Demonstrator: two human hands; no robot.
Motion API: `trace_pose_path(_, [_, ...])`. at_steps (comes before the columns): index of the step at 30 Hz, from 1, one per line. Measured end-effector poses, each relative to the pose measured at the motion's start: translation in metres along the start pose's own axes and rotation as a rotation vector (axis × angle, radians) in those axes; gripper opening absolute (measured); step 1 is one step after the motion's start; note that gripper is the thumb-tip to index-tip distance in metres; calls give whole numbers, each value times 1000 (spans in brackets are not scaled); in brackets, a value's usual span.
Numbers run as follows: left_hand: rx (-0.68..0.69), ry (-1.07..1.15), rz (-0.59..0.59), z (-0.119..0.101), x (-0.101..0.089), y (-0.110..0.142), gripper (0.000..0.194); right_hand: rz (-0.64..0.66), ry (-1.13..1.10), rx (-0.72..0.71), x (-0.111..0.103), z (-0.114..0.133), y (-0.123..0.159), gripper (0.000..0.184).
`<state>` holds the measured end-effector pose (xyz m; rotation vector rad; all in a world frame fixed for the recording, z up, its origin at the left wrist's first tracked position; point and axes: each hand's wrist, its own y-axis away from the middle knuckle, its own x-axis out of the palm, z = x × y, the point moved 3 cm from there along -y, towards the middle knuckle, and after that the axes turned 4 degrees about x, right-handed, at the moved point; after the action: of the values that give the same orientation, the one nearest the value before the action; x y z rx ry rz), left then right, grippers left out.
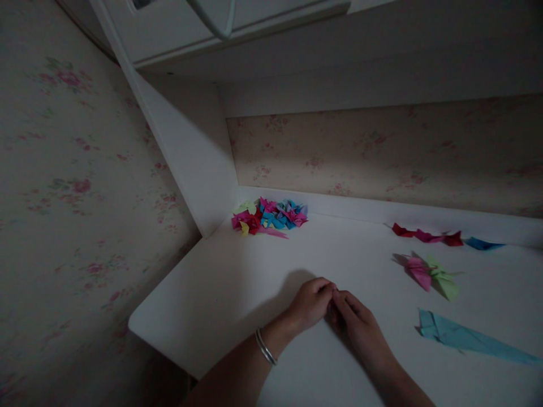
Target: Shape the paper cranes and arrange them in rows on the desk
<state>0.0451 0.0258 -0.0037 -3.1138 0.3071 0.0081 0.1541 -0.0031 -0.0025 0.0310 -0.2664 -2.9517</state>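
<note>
My left hand (314, 301) and my right hand (356, 316) meet fingertip to fingertip over the white desk (237, 288). Both are closed in a pinch, and whatever lies between the fingers is hidden. A silver bangle (266, 347) circles my left wrist. To the right of my hands lie a pink folded paper piece (419, 273) and a light green one (443, 278), side by side. Nearer to me on that side is a long light blue folded paper strip (470, 334).
Colourful folded paper pieces (271, 217) are heaped in the back left corner. Along the back edge lie red and magenta folded papers (428, 236) and a blue one (482, 244). A cabinet (241, 34) overhangs the desk, with a side panel (186, 141) at left.
</note>
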Motion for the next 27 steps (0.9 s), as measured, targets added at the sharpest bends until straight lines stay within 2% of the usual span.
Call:
trace_pose_path(5, [-1, -30, 1, -4, 0, 1, 21, -7, -22, 14, -1, -2, 0, 42])
trace_pose_path(17, [25, 19, -1, 1, 1, -1, 20, -8, -8, 4, 0, 4, 2, 42])
trace_pose_path(27, [-6, 3, 0, -2, 0, 0, 20, -16, 7, -4, 1, 9, 3, 42])
